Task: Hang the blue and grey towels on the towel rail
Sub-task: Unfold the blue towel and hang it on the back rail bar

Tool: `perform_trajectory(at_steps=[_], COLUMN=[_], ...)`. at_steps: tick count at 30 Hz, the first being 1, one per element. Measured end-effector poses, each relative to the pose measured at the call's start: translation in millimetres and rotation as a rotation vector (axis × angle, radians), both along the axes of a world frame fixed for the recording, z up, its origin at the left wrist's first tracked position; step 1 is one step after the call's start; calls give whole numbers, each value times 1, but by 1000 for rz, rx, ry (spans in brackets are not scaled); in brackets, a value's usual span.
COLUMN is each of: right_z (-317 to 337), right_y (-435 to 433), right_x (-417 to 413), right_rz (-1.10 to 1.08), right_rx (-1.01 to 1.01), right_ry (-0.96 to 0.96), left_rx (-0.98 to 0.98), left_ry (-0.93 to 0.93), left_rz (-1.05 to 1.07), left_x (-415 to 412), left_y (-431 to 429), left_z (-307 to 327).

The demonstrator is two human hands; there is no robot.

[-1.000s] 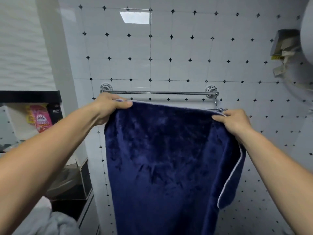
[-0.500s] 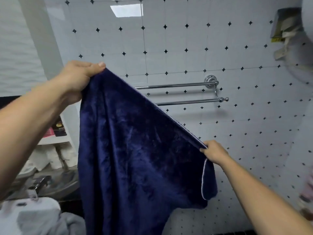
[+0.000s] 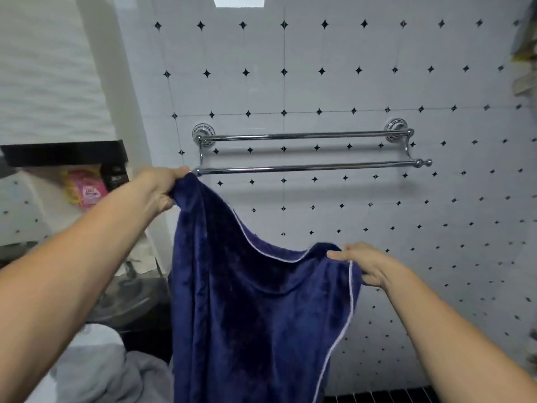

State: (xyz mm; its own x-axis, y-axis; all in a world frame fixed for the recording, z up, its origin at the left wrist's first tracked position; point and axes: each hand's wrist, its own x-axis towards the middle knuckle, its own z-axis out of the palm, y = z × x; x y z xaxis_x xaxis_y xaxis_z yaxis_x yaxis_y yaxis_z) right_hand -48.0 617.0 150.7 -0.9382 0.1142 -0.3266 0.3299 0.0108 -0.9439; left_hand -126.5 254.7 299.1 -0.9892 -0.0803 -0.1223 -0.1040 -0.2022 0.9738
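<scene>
From the head camera, the dark blue plush towel [image 3: 247, 315] with white piped edging hangs lengthwise down in front of the chrome double-bar towel rail [image 3: 313, 167]. Its top edge sags and slopes from upper left to lower right. The left hand [image 3: 161, 189] grips the high corner just beside the front bar's left end. The right hand [image 3: 369, 266] pinches the low corner, well below the rail. Both horizontal bars show uncovered along their length. A crumpled grey towel [image 3: 116, 370] lies at lower left.

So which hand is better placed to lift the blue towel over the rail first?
Probably the left hand: it grips a corner of the towel right beside the left end of the rail. The right hand holds the other corner well below it.
</scene>
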Motion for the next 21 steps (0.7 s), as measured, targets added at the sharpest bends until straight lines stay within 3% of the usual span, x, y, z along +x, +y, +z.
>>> perform_trajectory(at_steps=[2, 10, 13, 21], right_z=[21, 74, 78, 95], right_y=[-27, -107, -116, -126], right_x=[2, 17, 23, 26], right_rz=[109, 284, 352, 262], right_rx=[-153, -355, -198, 205], right_ry=[126, 445, 559, 862], left_rx=[7, 117, 157, 402], left_ry=[-23, -35, -32, 60], left_rz=[-38, -324, -437, -596], left_x=[2, 40, 54, 74], left_y=[8, 46, 54, 67], left_z=[-27, -66, -67, -55])
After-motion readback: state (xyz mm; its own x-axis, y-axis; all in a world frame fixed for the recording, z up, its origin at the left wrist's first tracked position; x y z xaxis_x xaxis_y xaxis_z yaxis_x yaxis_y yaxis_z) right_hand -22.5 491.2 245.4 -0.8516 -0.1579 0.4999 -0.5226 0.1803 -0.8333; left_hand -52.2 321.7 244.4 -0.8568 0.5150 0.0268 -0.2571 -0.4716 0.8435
